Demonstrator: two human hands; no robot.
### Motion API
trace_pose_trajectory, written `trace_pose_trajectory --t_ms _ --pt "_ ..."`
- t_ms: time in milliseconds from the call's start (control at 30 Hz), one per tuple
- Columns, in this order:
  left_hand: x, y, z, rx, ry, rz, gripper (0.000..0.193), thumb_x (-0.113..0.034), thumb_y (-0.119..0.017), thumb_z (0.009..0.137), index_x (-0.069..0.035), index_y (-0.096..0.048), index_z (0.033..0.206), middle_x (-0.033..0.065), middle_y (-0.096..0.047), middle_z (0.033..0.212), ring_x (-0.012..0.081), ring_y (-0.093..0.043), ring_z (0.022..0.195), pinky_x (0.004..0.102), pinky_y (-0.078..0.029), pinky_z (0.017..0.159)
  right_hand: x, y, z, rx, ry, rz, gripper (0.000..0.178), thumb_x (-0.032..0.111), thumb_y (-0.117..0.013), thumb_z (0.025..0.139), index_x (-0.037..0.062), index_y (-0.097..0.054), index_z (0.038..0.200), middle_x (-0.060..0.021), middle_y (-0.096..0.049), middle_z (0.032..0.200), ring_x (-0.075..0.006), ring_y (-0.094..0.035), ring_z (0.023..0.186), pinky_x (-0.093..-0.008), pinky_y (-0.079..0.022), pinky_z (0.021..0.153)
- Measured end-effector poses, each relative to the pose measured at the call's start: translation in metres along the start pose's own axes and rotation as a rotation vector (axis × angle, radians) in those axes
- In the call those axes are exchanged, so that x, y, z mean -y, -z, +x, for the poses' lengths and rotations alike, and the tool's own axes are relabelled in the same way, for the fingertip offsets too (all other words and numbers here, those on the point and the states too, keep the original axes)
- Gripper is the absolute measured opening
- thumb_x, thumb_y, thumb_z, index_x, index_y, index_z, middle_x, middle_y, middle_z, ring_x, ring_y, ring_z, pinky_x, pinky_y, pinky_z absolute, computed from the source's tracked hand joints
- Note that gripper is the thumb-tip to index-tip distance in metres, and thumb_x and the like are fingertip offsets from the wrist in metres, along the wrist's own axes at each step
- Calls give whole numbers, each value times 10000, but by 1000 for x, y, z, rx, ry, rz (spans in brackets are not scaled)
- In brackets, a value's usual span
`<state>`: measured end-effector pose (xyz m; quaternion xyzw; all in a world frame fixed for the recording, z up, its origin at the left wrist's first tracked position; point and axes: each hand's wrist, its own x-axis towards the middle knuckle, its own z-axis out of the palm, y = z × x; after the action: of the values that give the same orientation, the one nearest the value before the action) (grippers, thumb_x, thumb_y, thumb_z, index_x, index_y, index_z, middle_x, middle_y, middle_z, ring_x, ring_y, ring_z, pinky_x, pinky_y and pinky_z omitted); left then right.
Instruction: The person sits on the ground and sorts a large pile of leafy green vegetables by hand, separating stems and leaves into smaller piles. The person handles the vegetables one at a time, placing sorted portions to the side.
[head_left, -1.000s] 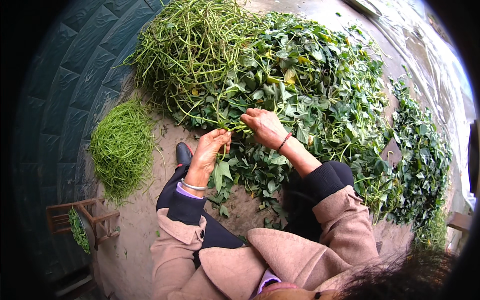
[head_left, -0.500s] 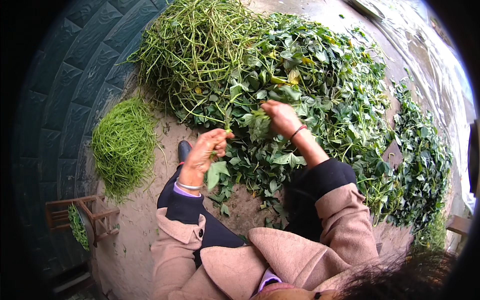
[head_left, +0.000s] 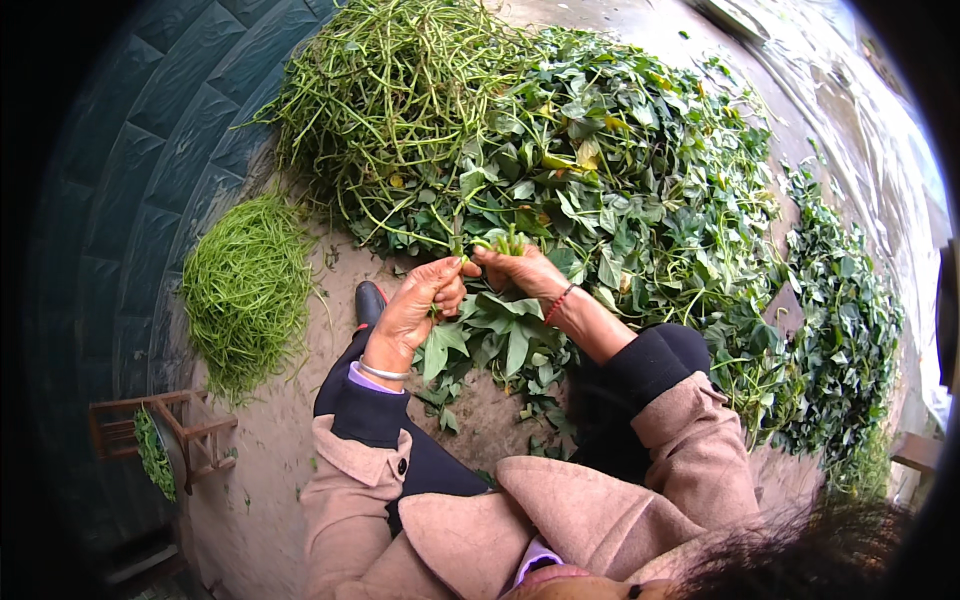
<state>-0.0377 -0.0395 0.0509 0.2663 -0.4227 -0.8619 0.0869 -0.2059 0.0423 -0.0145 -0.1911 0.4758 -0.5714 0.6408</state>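
My left hand (head_left: 418,308) is closed in a pinch on a green vine stem, with a broad leaf (head_left: 440,348) hanging below its fingers. Right beside it, my right hand (head_left: 525,272) grips a bunch of leaf stalks (head_left: 508,243), whose pale cut ends stick up above the fist while their leaves (head_left: 508,322) droop underneath. The fingertips of both hands meet or nearly meet around the vine. Behind them lies a big heap of dark green leaves (head_left: 640,190), with a few yellowed ones in it.
Bare vine stems (head_left: 390,100) are piled at the far left of the leaves. A mound of thin green stalks (head_left: 247,295) sits on the ground to my left. Nearer stands a small wooden stool (head_left: 195,430), tipped over. Clear plastic sheeting (head_left: 850,110) lies at the far right.
My right hand has come left and down from over the leaf heap to my left hand, bringing the bunch of leaf stalks. My left hand has barely moved.
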Motion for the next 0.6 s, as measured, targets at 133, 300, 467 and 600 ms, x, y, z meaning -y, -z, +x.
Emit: trace_pose_trajectory --t_ms 133,300,467,600 --pt "5 -3 -2 -1 -9 103 246 -249 -497 958 -31 -600 910 -79 -348 548 34 -311 490 187 -262 467 0 -18 -9 -7 -50 113 359 406 -616 882 119 -583 668 49 -496 551 -53 -398 483 -217 -270 466" --pt "4 -17 0 5 -7 170 228 -230 -514 935 -42 -598 839 -57 -418 556 39 -362 496 184 -288 482 -4 -16 -15 86 -157 228 321 374 -640 866 129 -581 667 54 -528 592 -49 -417 496 -212 -288 476" --pt "16 -14 -4 -66 -97 329 186 -177 -545 922 -37 -606 815 -52 -488 602 32 -384 514 179 -295 493 19 -16 -25 20 37 249 160 198 -668 842 136 -573 728 59 -504 592 -48 -430 492 -211 -297 452" --pt "23 -13 1 -131 -149 274 222 -199 -529 942 -33 -607 817 -64 -463 601 25 -367 526 186 -282 502 24 -12 -21 -126 177 -47 216 178 -672 850 126 -537 688 58 -492 580 -46 -416 487 -211 -301 455"
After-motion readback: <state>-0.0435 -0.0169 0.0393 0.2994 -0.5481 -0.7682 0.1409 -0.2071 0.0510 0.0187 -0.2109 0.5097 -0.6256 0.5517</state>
